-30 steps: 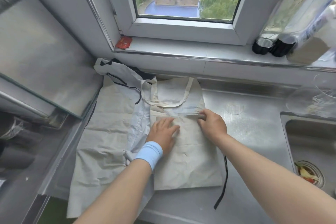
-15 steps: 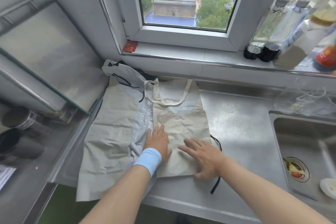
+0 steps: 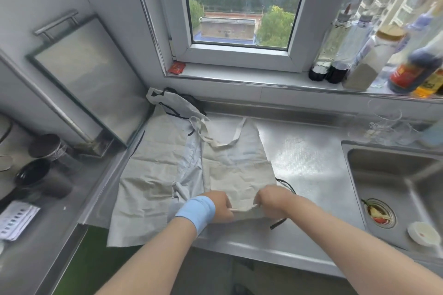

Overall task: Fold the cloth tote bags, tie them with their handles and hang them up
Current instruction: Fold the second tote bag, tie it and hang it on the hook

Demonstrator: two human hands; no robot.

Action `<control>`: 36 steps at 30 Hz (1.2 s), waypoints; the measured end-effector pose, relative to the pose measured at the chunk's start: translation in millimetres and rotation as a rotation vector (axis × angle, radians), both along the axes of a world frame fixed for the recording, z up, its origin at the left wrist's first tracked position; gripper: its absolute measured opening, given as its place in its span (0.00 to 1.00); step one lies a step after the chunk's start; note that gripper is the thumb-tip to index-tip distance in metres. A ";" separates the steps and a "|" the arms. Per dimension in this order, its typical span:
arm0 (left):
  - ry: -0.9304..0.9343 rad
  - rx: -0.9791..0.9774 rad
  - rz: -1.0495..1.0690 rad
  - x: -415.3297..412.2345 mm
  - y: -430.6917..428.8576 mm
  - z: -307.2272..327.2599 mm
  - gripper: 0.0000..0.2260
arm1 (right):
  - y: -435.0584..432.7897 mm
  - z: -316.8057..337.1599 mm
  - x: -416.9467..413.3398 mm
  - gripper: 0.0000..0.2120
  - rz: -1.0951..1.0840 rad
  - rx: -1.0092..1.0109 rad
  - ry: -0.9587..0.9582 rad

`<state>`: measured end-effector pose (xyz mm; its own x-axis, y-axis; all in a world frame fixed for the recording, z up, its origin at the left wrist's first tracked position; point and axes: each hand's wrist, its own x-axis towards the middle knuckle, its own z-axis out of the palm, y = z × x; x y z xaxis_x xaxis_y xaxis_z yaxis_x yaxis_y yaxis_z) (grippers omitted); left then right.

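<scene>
Crumpled grey cloth bag (image 3: pixel 148 175) lies flat at 9 o'clock of the creased beige tote bag (image 3: pixel 239 172), mid-counter. Left hand (image 3: pixel 220 206) and right hand (image 3: pixel 271 201) each pinch the tote's near hem. Black strap (image 3: pixel 278 223) under the right wrist. Dimpled steel counter (image 3: pixel 311 165); sink (image 3: pixel 395 187) at 3 o'clock; bottles (image 3: pixel 359 62) on the sill at 1 o'clock.

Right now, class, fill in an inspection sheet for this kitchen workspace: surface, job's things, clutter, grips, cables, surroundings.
Surface: steel counter, bags spread on its left part.
Job's things: beige tote bag on top, handles toward the window; pale blue bag and larger beige bag lie left of it.
Clutter: bottles and a red packet on the sill; glasses behind the sink.
Grips: left hand and right hand each pinch the tote bag's near edge.
Cables: nothing seen; a black strap lies by the right hand.
Surroundings: window ahead; sink at right, scraps in its drain.
</scene>
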<state>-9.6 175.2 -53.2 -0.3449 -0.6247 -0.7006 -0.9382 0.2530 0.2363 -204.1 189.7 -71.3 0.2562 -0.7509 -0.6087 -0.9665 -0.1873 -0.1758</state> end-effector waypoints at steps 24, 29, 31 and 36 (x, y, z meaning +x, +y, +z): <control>0.178 -0.353 0.236 25.3 -152.2 -35.8 0.25 | -142.2 -40.2 28.2 0.28 -0.131 -0.199 -0.109; 0.208 -0.137 0.272 22.9 -184.5 -38.0 0.24 | -196.8 -38.3 29.0 0.12 -0.185 -0.294 -0.140; 0.142 -0.122 0.247 23.0 -201.1 -36.0 0.18 | -220.8 -30.3 27.1 0.09 -0.393 -0.315 -0.340; 0.018 -0.281 0.578 37.0 -260.0 -11.5 0.08 | -280.7 -0.3 15.1 0.07 -0.819 -0.434 -0.595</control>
